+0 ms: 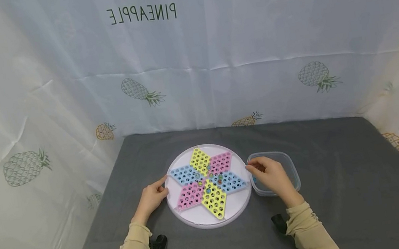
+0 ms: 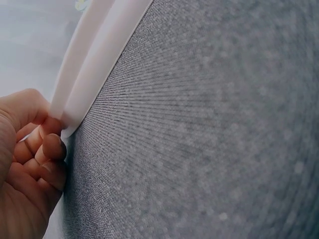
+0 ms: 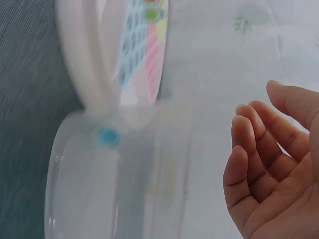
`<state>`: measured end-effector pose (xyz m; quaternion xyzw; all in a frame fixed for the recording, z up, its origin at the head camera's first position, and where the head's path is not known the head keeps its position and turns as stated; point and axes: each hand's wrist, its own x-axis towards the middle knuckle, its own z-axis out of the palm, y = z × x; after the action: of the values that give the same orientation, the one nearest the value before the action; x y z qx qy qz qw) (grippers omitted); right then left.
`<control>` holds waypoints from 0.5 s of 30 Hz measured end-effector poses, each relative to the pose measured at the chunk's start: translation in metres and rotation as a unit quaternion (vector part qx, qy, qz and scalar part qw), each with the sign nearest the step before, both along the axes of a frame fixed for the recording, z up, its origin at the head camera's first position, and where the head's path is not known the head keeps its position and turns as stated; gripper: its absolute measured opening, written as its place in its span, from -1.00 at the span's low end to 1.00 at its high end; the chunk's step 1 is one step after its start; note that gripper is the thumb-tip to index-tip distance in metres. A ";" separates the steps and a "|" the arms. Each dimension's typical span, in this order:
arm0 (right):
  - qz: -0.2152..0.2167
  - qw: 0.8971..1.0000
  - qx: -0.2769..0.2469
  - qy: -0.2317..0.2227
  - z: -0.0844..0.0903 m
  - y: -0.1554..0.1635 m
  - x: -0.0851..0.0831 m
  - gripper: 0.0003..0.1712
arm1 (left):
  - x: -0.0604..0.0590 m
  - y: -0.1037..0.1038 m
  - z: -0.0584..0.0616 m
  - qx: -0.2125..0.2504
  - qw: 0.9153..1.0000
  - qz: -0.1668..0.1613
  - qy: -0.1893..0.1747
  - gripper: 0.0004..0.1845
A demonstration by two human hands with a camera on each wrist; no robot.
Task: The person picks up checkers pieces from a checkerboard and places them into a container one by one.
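White pineapple-print sheets (image 1: pixel 212 54) hang crumpled on the far, left and right sides of a grey woven cloth (image 1: pixel 346 189). Mid-table lies a round white board (image 1: pixel 213 220) with a pastel star of holes; a few marbles (image 1: pixel 209 190) sit near its centre. Just right of the board stands a clear plastic tub (image 1: pixel 292 171). The left hand (image 1: pixel 151 198) pinches the board's left rim. The right hand (image 1: pixel 273 175) hovers over the tub, fingers loosely curled, holding nothing. A blue marble (image 3: pixel 107 137) lies in the tub.

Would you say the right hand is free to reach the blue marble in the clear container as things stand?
Probably yes: the right hand hovers over the lidless clear container, fingers relaxed and holding nothing, with the blue marble lying uncovered at the wall nearest the board.
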<state>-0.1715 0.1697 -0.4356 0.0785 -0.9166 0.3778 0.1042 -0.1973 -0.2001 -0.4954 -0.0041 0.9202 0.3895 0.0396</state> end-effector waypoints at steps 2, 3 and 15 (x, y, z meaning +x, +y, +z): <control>0.010 1.000 -0.002 0.004 0.003 -0.008 0.001 -0.74 | 0.000 0.001 0.000 -0.001 1.000 0.000 -0.003 -0.46; 0.016 1.000 -0.003 0.007 0.004 -0.012 0.001 -0.74 | -0.001 0.001 0.000 -0.001 1.000 0.002 -0.005 -0.46; 0.063 0.996 -0.053 0.024 -0.008 -0.059 0.000 -0.83 | 0.000 0.001 0.000 0.001 1.000 0.000 0.003 -0.46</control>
<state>-0.1713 0.1102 -0.4435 0.1396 -0.8858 0.4295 0.1065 -0.1975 -0.1987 -0.4954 -0.0034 0.9197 0.3909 0.0368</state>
